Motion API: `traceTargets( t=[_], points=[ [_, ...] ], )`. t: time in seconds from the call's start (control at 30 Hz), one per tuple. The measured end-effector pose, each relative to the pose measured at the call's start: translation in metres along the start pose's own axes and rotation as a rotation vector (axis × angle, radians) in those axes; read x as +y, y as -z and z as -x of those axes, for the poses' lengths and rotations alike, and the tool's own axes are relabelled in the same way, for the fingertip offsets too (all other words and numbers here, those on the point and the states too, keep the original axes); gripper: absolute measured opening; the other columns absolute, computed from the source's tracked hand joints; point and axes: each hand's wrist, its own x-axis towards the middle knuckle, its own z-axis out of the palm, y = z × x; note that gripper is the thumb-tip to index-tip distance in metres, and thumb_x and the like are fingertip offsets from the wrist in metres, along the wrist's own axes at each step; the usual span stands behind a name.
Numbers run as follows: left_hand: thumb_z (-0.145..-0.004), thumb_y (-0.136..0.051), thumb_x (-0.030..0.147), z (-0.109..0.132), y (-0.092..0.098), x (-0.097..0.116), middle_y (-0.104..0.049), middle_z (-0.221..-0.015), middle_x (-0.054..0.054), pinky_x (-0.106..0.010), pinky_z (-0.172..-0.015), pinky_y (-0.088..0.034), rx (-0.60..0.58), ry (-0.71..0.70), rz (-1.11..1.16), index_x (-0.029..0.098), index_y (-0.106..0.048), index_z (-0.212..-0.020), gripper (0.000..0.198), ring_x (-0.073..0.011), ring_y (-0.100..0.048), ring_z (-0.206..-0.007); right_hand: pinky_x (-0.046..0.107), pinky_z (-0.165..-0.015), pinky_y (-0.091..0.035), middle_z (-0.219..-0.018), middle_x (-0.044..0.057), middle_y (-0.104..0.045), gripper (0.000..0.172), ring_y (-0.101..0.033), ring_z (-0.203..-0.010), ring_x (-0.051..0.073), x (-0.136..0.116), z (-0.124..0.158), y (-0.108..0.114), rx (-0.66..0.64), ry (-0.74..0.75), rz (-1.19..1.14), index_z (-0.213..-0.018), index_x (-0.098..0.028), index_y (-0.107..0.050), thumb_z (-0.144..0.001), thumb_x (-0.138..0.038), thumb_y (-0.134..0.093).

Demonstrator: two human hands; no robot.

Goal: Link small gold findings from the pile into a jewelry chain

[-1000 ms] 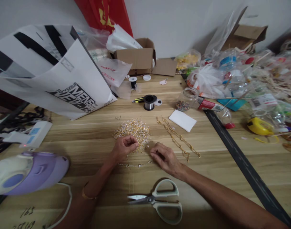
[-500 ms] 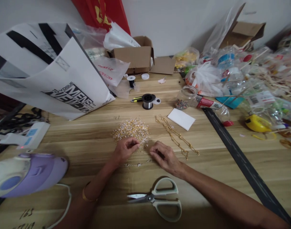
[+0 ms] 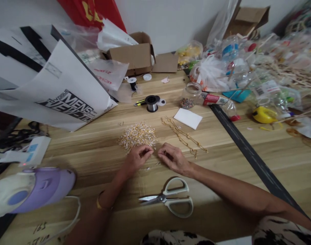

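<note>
Head view: over the last second our two hands have drawn together. The left hand sits at the near edge of the pile of gold and silver findings, as it did before. The right hand has slid in toward it, so the fingertips now nearly meet. The thin chain lies where it lay, flat on the table just below the gap between the hands. The work has narrowed to that one small spot at the rim of the pile.

The left grip is pressed together, thumb against forefinger, but whatever it pinches is too small for us to make out. The right hand's fingers curl down to the wood with the tips tucked under, so we cannot tell whether that grip is closed or apart.

The scissors lie near the right wrist, blades pointing left, apart from both hands. The longer gold chains run just beside the right hand, on its far right. There is bare wood to the left of the pile, reaching toward the purple appliance and the paper bag. On the right the bare wood runs as far as the black strip.
</note>
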Motion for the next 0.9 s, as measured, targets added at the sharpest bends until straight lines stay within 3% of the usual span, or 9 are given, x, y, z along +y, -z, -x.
traceTargets(
  t=[0.9],
  points=[
    [-0.081,-0.058,0.023,0.002,-0.007,-0.012,-0.066,-0.07,-0.001,-0.02,-0.061,-0.045,0.099,-0.112,-0.17,0.016,-0.064,-0.078,0.01,-0.011,-0.059,-0.063,0.023,-0.054,-0.037,-0.07,0.001,-0.05,0.007,-0.045,-0.058,0.011,-0.002,-0.001,-0.002,0.002,-0.062,0.032,-0.082,-0.016,-0.054,-0.088,-0.018,-0.051]
  ],
)
